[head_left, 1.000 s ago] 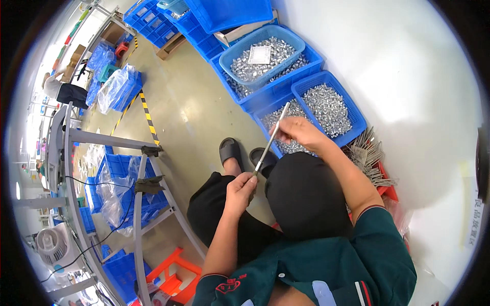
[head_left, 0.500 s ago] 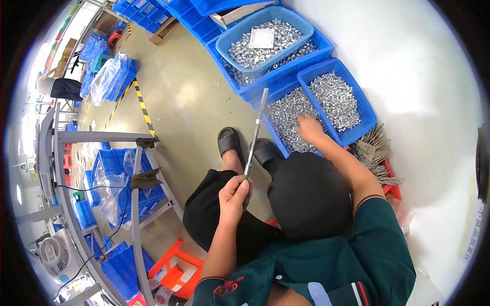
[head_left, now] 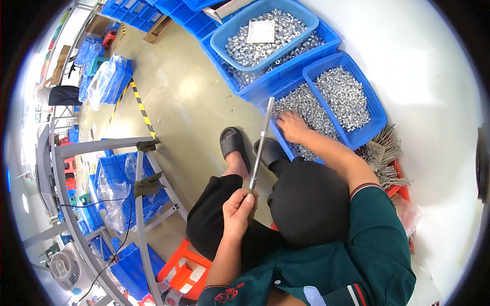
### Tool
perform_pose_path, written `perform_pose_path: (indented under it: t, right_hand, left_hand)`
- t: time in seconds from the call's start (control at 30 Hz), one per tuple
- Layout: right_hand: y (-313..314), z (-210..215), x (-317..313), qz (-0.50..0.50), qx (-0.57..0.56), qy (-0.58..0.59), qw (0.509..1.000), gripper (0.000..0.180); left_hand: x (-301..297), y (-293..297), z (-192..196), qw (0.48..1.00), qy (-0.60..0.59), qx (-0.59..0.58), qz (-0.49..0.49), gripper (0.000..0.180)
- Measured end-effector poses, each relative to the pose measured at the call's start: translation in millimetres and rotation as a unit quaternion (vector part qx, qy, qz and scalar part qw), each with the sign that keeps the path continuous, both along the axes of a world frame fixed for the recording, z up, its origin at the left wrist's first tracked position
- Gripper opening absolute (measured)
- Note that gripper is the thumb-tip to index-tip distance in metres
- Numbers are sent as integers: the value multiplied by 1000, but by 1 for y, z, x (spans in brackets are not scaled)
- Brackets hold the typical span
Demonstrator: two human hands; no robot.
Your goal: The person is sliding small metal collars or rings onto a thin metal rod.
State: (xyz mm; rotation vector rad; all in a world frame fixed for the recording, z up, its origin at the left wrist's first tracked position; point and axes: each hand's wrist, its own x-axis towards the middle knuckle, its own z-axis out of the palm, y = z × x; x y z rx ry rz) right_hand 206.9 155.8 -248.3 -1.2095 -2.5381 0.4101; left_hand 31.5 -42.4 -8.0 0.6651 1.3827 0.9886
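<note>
My left hand (head_left: 239, 211) is closed around the lower end of a long, thin silver metal rod (head_left: 261, 145), which tilts up and away from me. A collar-like step shows partway along it; the part below looks thicker. My right hand (head_left: 292, 127) reaches into the blue basket (head_left: 334, 130), at the left part of its near compartment. Its bent fingers press on small silver metal fittings (head_left: 306, 104); the fingertips are partly hidden, and what they pinch I cannot make out. The rod's upper end is just left of this hand.
Another compartment holds more fittings (head_left: 342, 97). Beyond, a light-blue basket (head_left: 217, 43) of similar pieces carries a white label (head_left: 261, 31). Thin metal rods (head_left: 388, 153) lie in a red container beside my right arm. A grey metal frame (head_left: 109, 147) stands left; an orange-red stool (head_left: 186, 270) stands near it.
My right hand has shifted left across the fittings, toward the basket's left edge and the rod's upper end. My left hand still grips the rod, which sits slightly farther right and lower in view.
</note>
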Motion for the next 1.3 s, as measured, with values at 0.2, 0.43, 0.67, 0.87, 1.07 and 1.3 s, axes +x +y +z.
perform_pose_path:
  t: [0.2,0.43,0.67,0.87,1.07,1.3]
  right_hand:
    - [-37,10,26,79,-50,-38,995,20]
    - [-49,13,48,78,-49,-115,989,20]
    - [-10,20,52,-278,-231,214,908,33]
    - [6,47,66,-267,-680,590,343,29]
    - [-8,85,63,-174,-646,711,216,32]
    - [-4,62,63,-237,-658,698,154,30]
  left_hand:
    - [-2,0,1,1000,5,0,-3,17]
    - [2,0,4,1000,26,8,-15,18]
    - [6,-2,7,999,45,11,-26,16]
    - [7,-1,7,1000,22,4,-20,17]
    - [8,-3,6,1000,-8,27,0,17]
    - [15,1,7,998,-21,50,-6,17]
